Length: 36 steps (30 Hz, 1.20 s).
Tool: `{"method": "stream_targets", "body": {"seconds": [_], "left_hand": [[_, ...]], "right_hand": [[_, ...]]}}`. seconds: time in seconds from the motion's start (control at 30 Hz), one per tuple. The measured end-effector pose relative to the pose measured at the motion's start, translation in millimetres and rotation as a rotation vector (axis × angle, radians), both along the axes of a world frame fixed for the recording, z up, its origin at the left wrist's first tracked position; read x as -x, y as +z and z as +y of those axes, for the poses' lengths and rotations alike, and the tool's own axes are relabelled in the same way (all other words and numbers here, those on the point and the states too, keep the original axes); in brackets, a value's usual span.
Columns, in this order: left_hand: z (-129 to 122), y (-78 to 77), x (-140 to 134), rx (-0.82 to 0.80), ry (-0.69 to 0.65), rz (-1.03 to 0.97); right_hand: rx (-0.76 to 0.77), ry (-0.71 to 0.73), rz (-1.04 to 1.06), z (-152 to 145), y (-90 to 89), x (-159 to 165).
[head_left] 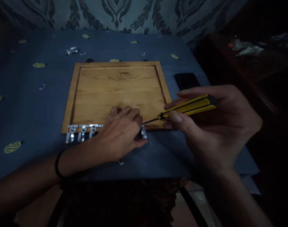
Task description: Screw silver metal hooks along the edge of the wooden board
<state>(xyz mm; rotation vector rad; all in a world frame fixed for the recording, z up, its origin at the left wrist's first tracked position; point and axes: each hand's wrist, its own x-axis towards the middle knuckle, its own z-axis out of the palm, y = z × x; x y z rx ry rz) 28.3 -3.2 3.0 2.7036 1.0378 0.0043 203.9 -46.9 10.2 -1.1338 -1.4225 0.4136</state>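
On the blue cloth-covered surface [35, 116], the rectangular framed wooden board [120, 91] could slide if pushed. The right hand [217, 135] is clamped on, and the left hand [121, 134], its grip hidden, crowds a yellow-and-black screwdriver [191, 107]; poor seating could skid its tip into fingers. Rightward lies a flat black object [186, 81]. The left hand blocks some silver metal hooks [83, 134].

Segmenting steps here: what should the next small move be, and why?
Probably twist the yellow-and-black screwdriver gripped in the right hand: its shaft reaches the rightmost silver metal hook at the brown wooden board's near edge, left hand close beside. Tip contact is unclear.
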Motion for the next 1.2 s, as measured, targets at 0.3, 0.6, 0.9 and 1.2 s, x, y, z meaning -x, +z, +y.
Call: {"method": "stream_targets", "body": {"seconds": [0.3, 0.6, 0.9, 1.2], "left_hand": [[0.0, -1.0, 1.4, -0.013, -0.008, -0.018], [-0.7, -2.6, 2.0, -0.022, -0.017, -0.037], [0.2, -0.5, 1.9, -0.004, -0.009, -0.026], [-0.2, 0.3, 2.5, -0.009, -0.017, -0.024]], "right_hand": [[0.082, 0.203, -0.09, 1.9, 8.5, -14.8], [-0.077, 0.099, -0.151, 5.5, 4.8, -6.3], [-0.188, -0.095, -0.143, -3.0, 2.6, -5.6], [-0.175, -0.06, -0.124, -0.7, -1.5, -4.3]]}}
